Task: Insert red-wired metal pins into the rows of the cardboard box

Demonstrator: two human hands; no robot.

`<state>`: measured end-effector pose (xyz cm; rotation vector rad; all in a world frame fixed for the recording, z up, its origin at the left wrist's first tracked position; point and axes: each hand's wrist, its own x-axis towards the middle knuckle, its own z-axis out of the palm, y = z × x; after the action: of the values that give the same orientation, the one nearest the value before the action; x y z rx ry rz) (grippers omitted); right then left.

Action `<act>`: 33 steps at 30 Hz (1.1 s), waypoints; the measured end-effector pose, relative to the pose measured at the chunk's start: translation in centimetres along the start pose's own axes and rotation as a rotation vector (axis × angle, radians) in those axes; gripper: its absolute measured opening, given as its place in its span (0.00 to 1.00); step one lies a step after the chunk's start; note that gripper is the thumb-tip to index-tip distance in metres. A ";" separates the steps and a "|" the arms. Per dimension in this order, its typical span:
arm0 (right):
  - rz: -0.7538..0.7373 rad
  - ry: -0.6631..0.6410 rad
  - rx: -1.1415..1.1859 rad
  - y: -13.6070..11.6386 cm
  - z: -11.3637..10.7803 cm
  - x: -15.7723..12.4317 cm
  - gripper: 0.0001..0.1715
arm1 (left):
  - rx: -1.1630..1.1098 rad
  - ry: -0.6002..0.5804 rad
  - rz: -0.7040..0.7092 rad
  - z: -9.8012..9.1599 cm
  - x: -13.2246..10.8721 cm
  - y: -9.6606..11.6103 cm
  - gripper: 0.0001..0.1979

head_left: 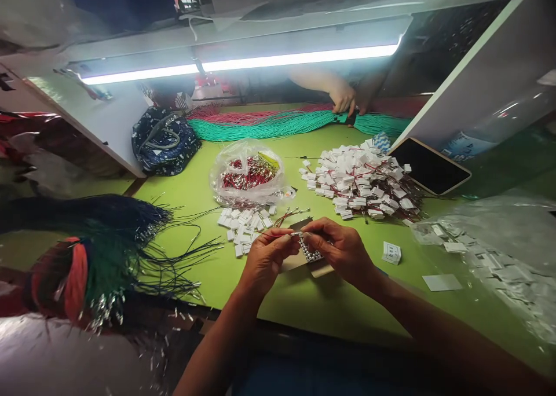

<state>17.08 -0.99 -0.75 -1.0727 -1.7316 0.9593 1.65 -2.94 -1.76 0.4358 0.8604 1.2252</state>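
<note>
- Well, the left hand [264,258] and right hand [337,250] are raised just above the green tabletop [319,309], near its front edge and about midway along it, with a beaded metal strip [310,250] between them.
- The strip is closer to the right hand, and its long axis slants from upper left to lower right.
- The left hand's thumb and fingers are closed in a pinch on a thin wire [278,234], whose tip reaches toward the strip.
- The right hand's fingers are curled closed over the strip's upper end, covering part of it.
- Under the strip, a pale card [299,263] is partly hidden by the hands, so its shape is hard to make out.
- The strip's beads are too small to identify, and the point where wire and strip meet is hard to see.
- Just left of the hands lies a loose patch of white connectors [243,229]; beyond them are a clear plastic bag of red wires [248,175] and a larger heap of white connectors with red wires [362,179].
- At the far edge, another person's hand [343,98] rests on a teal wire bundle [278,124].
</note>
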 end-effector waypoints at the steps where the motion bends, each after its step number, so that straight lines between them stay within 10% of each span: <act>1: -0.021 0.001 -0.010 0.0 0.0 0.0 0.08 | 0.020 -0.001 0.017 0.0 0.0 -0.1 0.14; 10: -0.276 0.002 -0.184 0.1 -0.2 -0.3 0.07 | 0.291 0.035 0.227 -0.5 -0.1 -0.4 0.07; 23: 0.001 -0.014 0.124 -0.6 0.9 -1.3 0.11 | 0.386 0.053 0.505 -0.3 -0.4 -1.3 0.04; 33: 0.023 -0.133 0.158 -1.0 -1.3 0.8 0.12 | 0.271 -0.033 0.257 -0.5 -0.2 -0.3 0.15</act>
<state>17.84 -0.39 0.78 -0.9468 -1.7203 1.1844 1.47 -3.33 -2.24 0.8024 0.9676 1.3360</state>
